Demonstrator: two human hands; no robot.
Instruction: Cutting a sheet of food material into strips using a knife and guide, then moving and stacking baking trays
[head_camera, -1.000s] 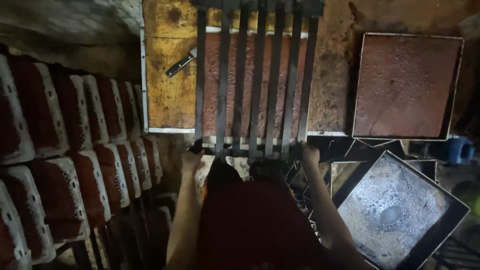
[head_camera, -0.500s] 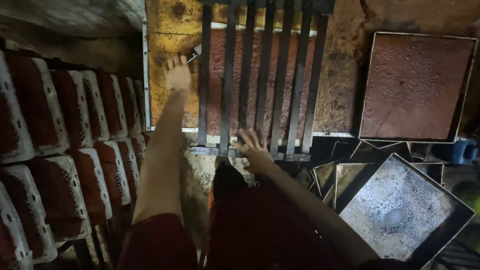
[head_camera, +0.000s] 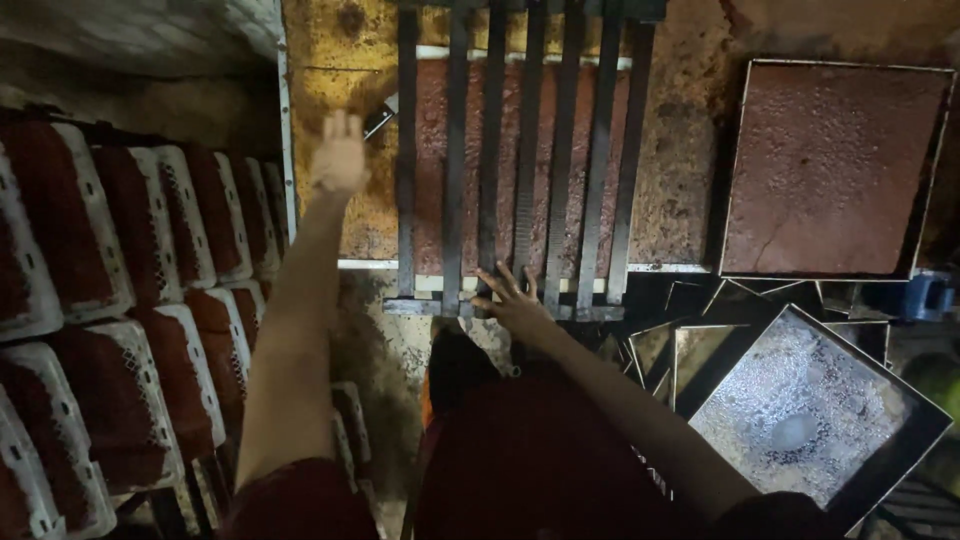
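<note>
A dark metal grid frame (head_camera: 520, 160) with several long bars lies over a slab of reddish-brown material (head_camera: 505, 130) on a stained board. My right hand (head_camera: 512, 296) rests flat, fingers spread, on the near crossbar of the frame. My left hand (head_camera: 340, 155) is stretched far out over the yellowish board (head_camera: 320, 90), fingers together, just short of a small metal tool (head_camera: 380, 115) that lies beside the frame's left bar. It holds nothing.
White perforated crates (head_camera: 120, 300) of dark red blocks line the left side. A square metal tray of reddish material (head_camera: 830, 170) sits at the right. A shiny wet tray (head_camera: 810, 405) and stacked trays (head_camera: 690, 330) lie at lower right.
My left hand left the frame's near edge and reached forward to the tool at the board's left. My right hand shifted left along the near crossbar and spread flat.
</note>
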